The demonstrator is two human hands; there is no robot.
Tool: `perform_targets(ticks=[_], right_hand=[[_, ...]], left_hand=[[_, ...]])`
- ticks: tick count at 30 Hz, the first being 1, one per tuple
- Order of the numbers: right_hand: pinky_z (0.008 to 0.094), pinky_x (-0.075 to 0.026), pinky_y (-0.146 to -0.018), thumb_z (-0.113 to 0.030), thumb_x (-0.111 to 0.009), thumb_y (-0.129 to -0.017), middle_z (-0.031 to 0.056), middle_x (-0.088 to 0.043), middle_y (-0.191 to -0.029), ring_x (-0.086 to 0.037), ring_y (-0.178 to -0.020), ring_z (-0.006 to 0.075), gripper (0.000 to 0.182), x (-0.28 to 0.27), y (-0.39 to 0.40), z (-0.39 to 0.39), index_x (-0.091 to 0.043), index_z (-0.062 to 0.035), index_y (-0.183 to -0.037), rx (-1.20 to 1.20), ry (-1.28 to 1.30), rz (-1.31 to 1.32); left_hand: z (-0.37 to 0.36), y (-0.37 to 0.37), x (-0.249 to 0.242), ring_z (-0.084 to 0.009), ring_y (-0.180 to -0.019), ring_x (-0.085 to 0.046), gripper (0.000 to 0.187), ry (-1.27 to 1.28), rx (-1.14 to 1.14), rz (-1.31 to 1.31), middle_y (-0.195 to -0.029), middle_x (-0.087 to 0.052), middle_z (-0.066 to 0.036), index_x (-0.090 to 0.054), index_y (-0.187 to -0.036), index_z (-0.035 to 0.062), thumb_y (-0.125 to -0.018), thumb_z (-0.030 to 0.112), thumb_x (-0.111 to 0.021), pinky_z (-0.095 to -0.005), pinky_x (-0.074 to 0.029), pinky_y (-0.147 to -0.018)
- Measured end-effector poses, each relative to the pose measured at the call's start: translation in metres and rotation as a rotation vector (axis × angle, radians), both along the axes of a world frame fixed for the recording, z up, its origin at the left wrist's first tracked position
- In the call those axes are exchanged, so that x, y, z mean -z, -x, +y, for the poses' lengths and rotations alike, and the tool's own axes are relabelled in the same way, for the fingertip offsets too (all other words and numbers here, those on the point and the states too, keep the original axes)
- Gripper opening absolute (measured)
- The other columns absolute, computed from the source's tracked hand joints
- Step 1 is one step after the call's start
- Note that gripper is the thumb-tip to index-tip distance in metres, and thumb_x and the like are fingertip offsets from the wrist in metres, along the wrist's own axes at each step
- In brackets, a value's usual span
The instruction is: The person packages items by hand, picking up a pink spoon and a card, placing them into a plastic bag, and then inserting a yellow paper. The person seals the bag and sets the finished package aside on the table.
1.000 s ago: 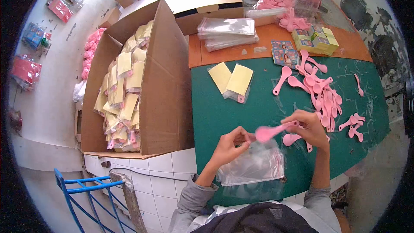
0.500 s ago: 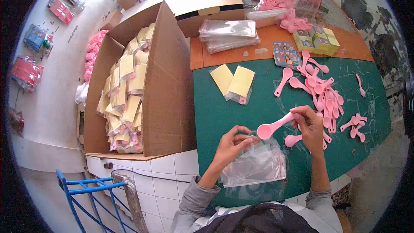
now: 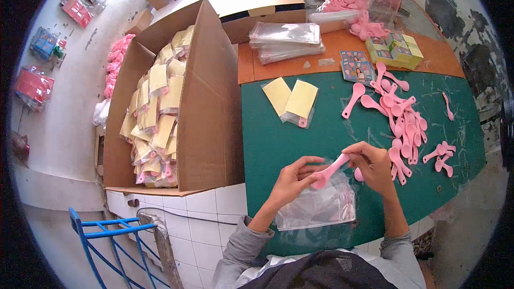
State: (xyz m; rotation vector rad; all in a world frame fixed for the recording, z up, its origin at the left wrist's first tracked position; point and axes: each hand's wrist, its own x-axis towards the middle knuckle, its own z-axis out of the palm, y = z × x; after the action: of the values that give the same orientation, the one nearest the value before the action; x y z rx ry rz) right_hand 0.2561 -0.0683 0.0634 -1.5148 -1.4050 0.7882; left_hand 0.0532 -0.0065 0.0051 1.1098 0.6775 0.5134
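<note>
Between the thumb and fingers of my right hand [image 3: 376,168] is the handle of a pink measuring spoon [image 3: 333,169], tilted with its bowl down and to the left. My left hand [image 3: 289,182] pinches the top edge of a clear plastic bag [image 3: 316,211], which lies over others on the green tabletop [image 3: 262,150]. The spoon's bowl is at the left thumb and the bag's mouth; whether it is inside cannot be made out. A pile of pink spoons [image 3: 407,123] lies beyond my right hand.
To the left stands a tall cardboard box [image 3: 211,101] of packed bags [image 3: 158,80] with yellow cards. Two packed bags [image 3: 300,99] lie on the table. Card stacks [image 3: 399,51] and clear bags [image 3: 284,35] sit at the back. A blue metal frame [image 3: 115,225] is lower left.
My right hand has moved left and slightly down, bringing the spoon's bowl to the left hand's fingers. The left hand has barely moved and still pinches the bag.
</note>
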Motion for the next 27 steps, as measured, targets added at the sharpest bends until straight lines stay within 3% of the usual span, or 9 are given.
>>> perform_targets(ticks=[4,7,13,16,18,20,24,26,27], right_hand=[[0.0234,-0.048,-0.056,-0.005,-0.057,-0.085,0.0092,-0.065,-0.075,-0.062,-0.064,0.0107,0.009,-0.006,0.007,-0.001,-0.062,0.0001,-0.092,0.097,0.071,0.156],[0.0242,-0.049,-0.057,-0.004,-0.061,-0.081,0.0089,-0.066,-0.078,-0.064,-0.065,0.0122,0.011,-0.008,0.005,-0.001,-0.064,-0.0002,-0.091,0.020,0.014,0.034],[0.0257,-0.050,-0.056,-0.005,-0.066,-0.074,0.0083,-0.068,-0.079,-0.065,-0.064,0.0153,0.013,-0.061,-0.019,-0.001,-0.068,-0.0014,-0.087,-0.383,-0.078,-0.078],[0.0259,-0.049,-0.052,-0.009,-0.067,-0.075,0.0106,-0.066,-0.066,-0.064,-0.059,0.0150,0.012,-0.070,-0.108,-0.004,-0.067,-0.0035,-0.064,-0.516,-0.209,0.158],[0.0256,-0.052,-0.061,-0.015,-0.064,-0.079,0.0132,-0.067,-0.078,-0.066,-0.070,0.0166,0.013,-0.037,-0.199,0.025,-0.067,-0.0030,-0.080,-0.335,-0.076,0.489],[0.0290,-0.052,-0.068,-0.019,-0.063,-0.080,0.0148,-0.067,-0.085,-0.066,-0.078,0.0198,0.019,-0.016,-0.243,0.040,-0.066,-0.0020,-0.088,0.085,0.029,-0.010],[0.0355,-0.049,-0.077,-0.027,-0.062,-0.080,0.0165,-0.066,-0.091,-0.065,-0.084,0.0264,0.029,-0.009,-0.252,0.065,-0.063,-0.0005,-0.093,0.381,0.096,-1.207],[0.0337,-0.048,-0.072,-0.024,-0.067,-0.076,0.0158,-0.066,-0.093,-0.063,-0.083,0.0256,0.035,-0.018,-0.203,0.105,-0.062,0.0004,-0.101,0.190,0.098,-0.564],[0.0345,-0.047,-0.071,-0.027,-0.068,-0.074,0.0176,-0.065,-0.091,-0.063,-0.081,0.0262,0.038,-0.012,-0.198,0.122,-0.062,0.0014,-0.098,0.125,0.170,-0.670]], left_hand=[[0.004,0.005,-0.003,-0.0098,-0.080,-0.059,0.026,-0.260,0.174,0.179,-0.092,-0.066,-0.006,-0.058,-0.112,-0.0004,-0.091,0.014,-0.052,-0.0250,-0.048,-0.072],[0.003,0.007,-0.011,-0.0078,-0.078,-0.057,0.027,-0.186,0.247,0.058,-0.091,-0.066,-0.004,-0.060,-0.109,-0.0016,-0.093,0.017,-0.048,-0.0250,-0.047,-0.073],[-0.003,0.003,-0.032,-0.0121,-0.085,-0.060,0.028,-0.243,0.039,-0.085,-0.099,-0.066,-0.009,-0.060,-0.111,-0.0009,-0.094,0.017,-0.047,-0.0261,-0.047,-0.080],[-0.002,0.008,-0.038,-0.0178,-0.094,-0.061,0.029,-0.295,-0.046,-0.286,-0.105,-0.064,-0.013,-0.060,-0.110,-0.0030,-0.095,0.016,-0.045,-0.0284,-0.046,-0.086],[0.002,0.016,-0.042,-0.0226,-0.099,-0.061,0.033,-0.433,-0.079,-0.369,-0.105,-0.064,-0.016,-0.060,-0.108,-0.0061,-0.095,0.020,-0.044,-0.0323,-0.045,-0.089],[0.010,0.025,-0.050,-0.0234,-0.098,-0.062,0.035,-0.583,-0.138,-0.443,-0.103,-0.065,-0.017,-0.060,-0.106,-0.0067,-0.095,0.022,-0.045,-0.0341,-0.045,-0.090],[0.033,0.043,-0.073,-0.0243,-0.077,-0.067,0.042,-0.659,-0.430,-0.397,-0.092,-0.066,-0.019,-0.061,-0.096,-0.0058,-0.096,0.032,-0.042,-0.0338,-0.054,-0.071],[0.036,0.050,-0.076,-0.0280,-0.076,-0.066,0.039,-0.658,-0.381,-0.333,-0.087,-0.066,-0.021,-0.058,-0.098,-0.0035,-0.094,0.034,-0.046,-0.0386,-0.054,-0.071],[0.037,0.052,-0.077,-0.0299,-0.076,-0.066,0.039,-0.660,-0.350,-0.300,-0.085,-0.065,-0.022,-0.056,-0.099,-0.0023,-0.093,0.035,-0.047,-0.0409,-0.055,-0.071]])
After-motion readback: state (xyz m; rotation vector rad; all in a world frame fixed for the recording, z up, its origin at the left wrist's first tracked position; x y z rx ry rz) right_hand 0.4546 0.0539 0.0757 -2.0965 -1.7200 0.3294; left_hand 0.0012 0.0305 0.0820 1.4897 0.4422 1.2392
